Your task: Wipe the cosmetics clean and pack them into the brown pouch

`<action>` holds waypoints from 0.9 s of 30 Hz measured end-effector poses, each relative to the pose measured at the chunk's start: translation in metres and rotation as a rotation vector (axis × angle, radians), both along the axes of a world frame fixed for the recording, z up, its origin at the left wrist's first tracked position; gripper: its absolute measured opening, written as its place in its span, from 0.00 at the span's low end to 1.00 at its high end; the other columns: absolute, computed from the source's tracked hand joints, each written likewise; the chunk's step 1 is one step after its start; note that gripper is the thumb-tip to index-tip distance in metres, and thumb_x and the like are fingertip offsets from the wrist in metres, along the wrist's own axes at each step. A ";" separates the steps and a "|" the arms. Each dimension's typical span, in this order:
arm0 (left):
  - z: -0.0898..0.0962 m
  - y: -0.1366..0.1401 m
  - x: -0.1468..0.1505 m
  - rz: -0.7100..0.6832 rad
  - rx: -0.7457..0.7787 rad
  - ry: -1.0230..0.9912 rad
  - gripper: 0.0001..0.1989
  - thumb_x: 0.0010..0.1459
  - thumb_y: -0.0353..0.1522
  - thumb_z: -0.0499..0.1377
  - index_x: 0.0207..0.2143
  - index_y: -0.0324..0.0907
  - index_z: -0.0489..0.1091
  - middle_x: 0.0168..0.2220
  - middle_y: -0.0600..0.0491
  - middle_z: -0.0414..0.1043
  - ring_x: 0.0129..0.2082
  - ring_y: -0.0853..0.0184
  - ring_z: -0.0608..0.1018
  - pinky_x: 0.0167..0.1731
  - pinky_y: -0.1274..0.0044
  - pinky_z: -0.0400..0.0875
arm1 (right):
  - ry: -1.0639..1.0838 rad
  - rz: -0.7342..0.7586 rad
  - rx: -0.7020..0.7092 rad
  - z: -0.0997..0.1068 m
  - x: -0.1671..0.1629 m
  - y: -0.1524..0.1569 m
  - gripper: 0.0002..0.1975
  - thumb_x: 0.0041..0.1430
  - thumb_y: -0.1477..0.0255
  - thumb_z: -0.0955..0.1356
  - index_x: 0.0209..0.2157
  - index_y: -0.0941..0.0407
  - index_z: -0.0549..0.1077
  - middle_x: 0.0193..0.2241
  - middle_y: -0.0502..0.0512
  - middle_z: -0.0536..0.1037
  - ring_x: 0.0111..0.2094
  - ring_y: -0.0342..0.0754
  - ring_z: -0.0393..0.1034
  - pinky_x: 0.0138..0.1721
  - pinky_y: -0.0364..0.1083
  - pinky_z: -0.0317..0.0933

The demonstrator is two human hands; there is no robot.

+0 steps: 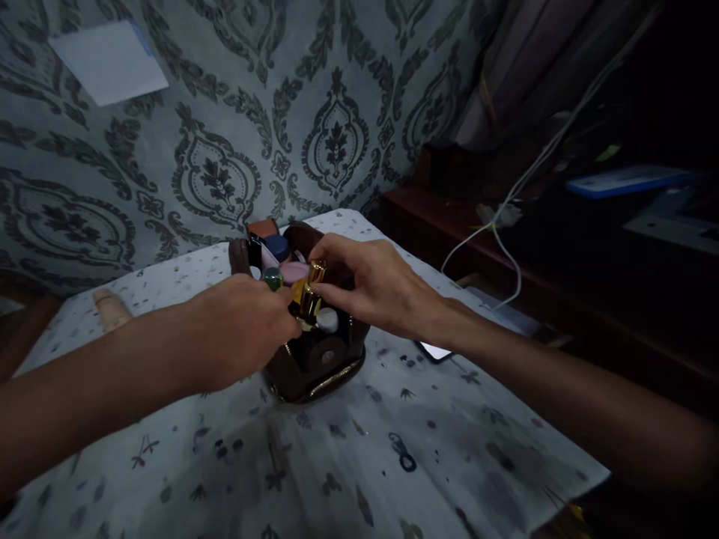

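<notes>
A dark brown zippered bag (331,353) stands unzipped on the cloth-covered table, packed with small cosmetic containers. My right hand (371,281) pinches a shiny gold lipstick-like tube (316,271) between thumb and fingers, upright over the bag's opening. My left hand (241,329) is closed at the bag's near left rim; its fingertips are partly hidden. Between the hands sit a green-capped container (272,278), a pink item (295,272) and a white round cap (327,320). Farther back in the bag are a dark blue lid (277,246) and an orange-brown item (263,228).
White patterned cloth (314,464) covers the table, which meets a papered wall (269,112). A phone (435,350) lies partly under my right forearm. At the left is a beige cylindrical object (111,309). White cables (520,183) hang over dark red furniture (416,217) on the right.
</notes>
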State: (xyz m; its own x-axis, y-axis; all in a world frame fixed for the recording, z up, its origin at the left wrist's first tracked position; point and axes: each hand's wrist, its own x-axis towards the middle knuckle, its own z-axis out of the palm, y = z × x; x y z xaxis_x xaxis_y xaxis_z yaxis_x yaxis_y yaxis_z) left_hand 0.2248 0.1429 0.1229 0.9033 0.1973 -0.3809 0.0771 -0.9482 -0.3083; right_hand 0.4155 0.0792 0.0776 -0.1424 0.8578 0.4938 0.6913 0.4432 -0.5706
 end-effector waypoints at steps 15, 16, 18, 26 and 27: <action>-0.011 0.002 0.008 0.112 -0.097 -0.016 0.04 0.49 0.30 0.59 0.29 0.43 0.73 0.25 0.50 0.72 0.30 0.61 0.77 0.31 0.73 0.66 | -0.039 0.030 -0.072 0.002 -0.003 0.001 0.08 0.56 0.77 0.68 0.39 0.57 0.71 0.27 0.47 0.75 0.28 0.43 0.67 0.32 0.42 0.55; -0.009 0.001 0.010 0.106 -0.077 0.015 0.04 0.49 0.29 0.59 0.29 0.43 0.74 0.26 0.50 0.73 0.29 0.61 0.77 0.30 0.73 0.66 | -0.054 0.033 -0.088 0.002 -0.004 0.001 0.08 0.56 0.77 0.68 0.40 0.57 0.71 0.28 0.47 0.75 0.29 0.43 0.67 0.32 0.42 0.55; -0.004 -0.002 0.012 0.095 -0.025 0.091 0.07 0.48 0.28 0.60 0.32 0.43 0.75 0.28 0.49 0.74 0.29 0.61 0.77 0.29 0.73 0.65 | -0.090 0.045 -0.131 0.003 -0.006 0.002 0.08 0.56 0.77 0.68 0.40 0.57 0.71 0.28 0.47 0.75 0.30 0.43 0.68 0.32 0.42 0.54; -0.001 -0.002 0.012 0.091 -0.031 0.095 0.08 0.50 0.29 0.59 0.32 0.43 0.77 0.30 0.49 0.76 0.28 0.62 0.77 0.30 0.73 0.66 | -0.246 0.112 -0.258 0.001 -0.015 0.009 0.09 0.56 0.82 0.69 0.39 0.57 0.71 0.28 0.48 0.74 0.30 0.43 0.67 0.32 0.42 0.52; 0.000 -0.002 0.012 0.085 -0.042 0.095 0.08 0.50 0.29 0.59 0.31 0.44 0.77 0.30 0.50 0.76 0.28 0.62 0.76 0.29 0.73 0.66 | -0.276 0.116 -0.263 0.001 -0.017 0.011 0.09 0.56 0.82 0.70 0.39 0.58 0.71 0.28 0.48 0.74 0.30 0.43 0.67 0.32 0.42 0.52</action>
